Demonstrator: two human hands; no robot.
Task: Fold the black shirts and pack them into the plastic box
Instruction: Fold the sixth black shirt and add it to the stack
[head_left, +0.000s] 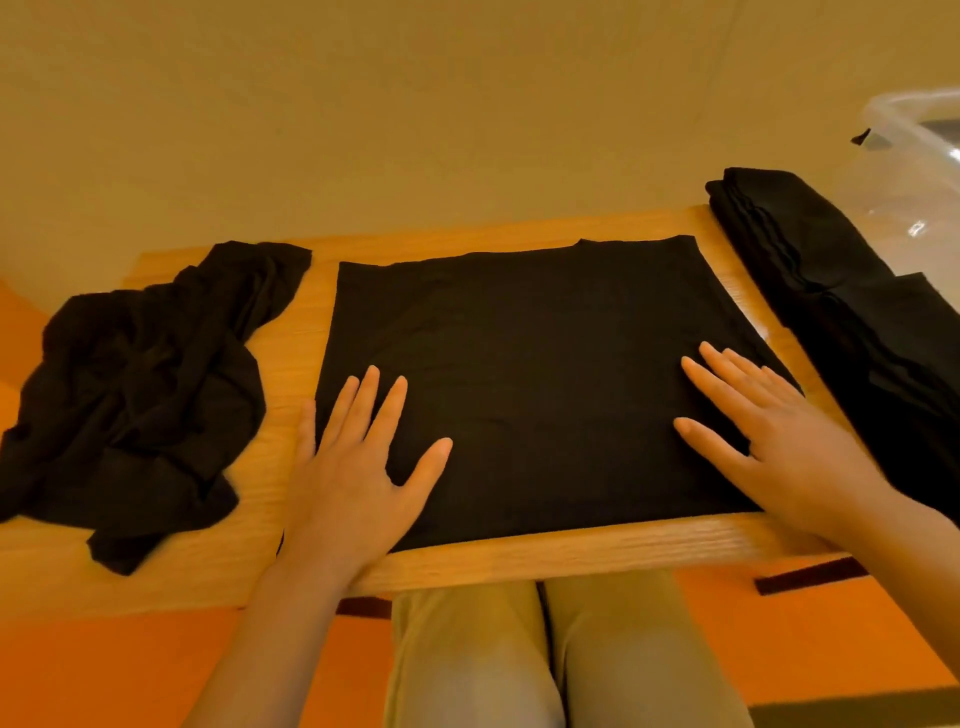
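Note:
A black shirt (524, 353), folded into a flat rectangle, lies in the middle of the wooden table (571, 545). My left hand (358, 467) lies flat on its near left corner, fingers straight and spread. My right hand (779, 431) presses flat on its near right edge. A crumpled heap of black shirts (135, 384) sits at the left of the table. A stack of folded black shirts (841, 291) lies along the right edge. The clear plastic box (914, 150) stands at the far right, partly cut off by the frame.
The table stands against a beige wall (415, 114). Below its near edge are my knees in beige trousers (540, 654) and an orange floor (104, 675).

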